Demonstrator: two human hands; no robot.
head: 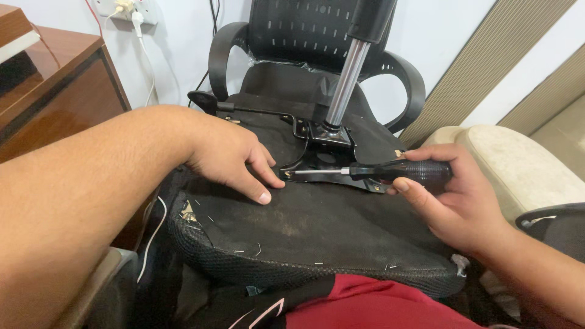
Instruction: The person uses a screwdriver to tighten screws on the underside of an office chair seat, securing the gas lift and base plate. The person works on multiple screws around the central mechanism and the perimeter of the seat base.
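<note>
upturned chair seat point(317, 225) (black): right hand point(454, 204) fingers grip screwdriver point(378, 172), left hand point(228, 155) fingers spread flat.

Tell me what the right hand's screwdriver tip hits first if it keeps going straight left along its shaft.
The right hand holds the screwdriver pointing left; its tip already sits at the metal seat plate, beside the left hand fingertips. Likely the plate edge first, though depth is unclear.

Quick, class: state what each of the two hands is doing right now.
Left hand: open, fingers resting on the upturned chair seat, holding nothing.
Right hand: closed around a black-handled screwdriver.
</note>
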